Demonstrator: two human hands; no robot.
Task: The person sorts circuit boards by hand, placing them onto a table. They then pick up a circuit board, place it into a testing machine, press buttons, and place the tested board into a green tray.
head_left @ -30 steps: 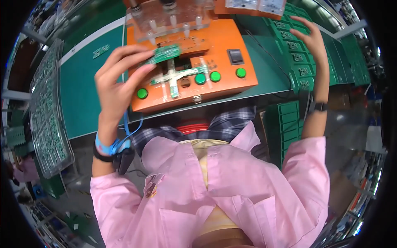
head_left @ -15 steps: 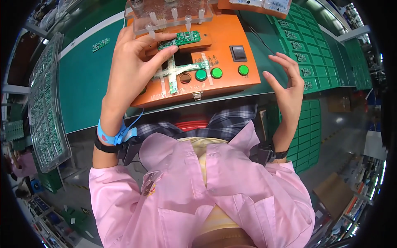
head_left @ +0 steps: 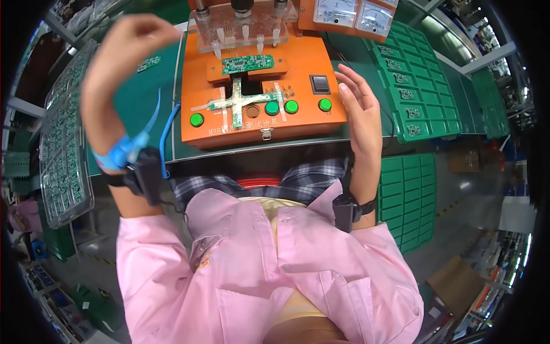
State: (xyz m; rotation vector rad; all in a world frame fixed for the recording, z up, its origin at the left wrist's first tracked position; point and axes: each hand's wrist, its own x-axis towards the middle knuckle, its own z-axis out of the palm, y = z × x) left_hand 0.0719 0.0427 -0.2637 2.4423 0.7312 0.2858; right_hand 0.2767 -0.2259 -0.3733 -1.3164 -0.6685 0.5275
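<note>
two hands of mine are up over the table (head_left: 146,92), well apart from each other. my left hand (head_left: 129,49) is high on the left side, with its fingers bunched and pointing right, close to the far left corner of the orange box (head_left: 203,74). it is blurry, so i cannot tell if the fingertips pinch something. my right hand (head_left: 360,109) is just beside the right edge of the box, near the black switch (head_left: 320,84). its fingers curl a little, and the thumb sits apart from them.

the green circuit board (head_left: 248,64) lies flat on the raised orange bar in the middle of the box. a clear plate (head_left: 240,31) with pale pegs hangs over the far side of it. on the near side of the board, a cross of strips (head_left: 236,103) is taped down, with green buttons (head_left: 291,107) to its left and right.

a small board (head_left: 149,64) lies on the table by my left hand. on the right, a green tray (head_left: 438,97) has little boards in its left row. on the far left, a clear tray (head_left: 91,200) holds lots of green boards.
</note>
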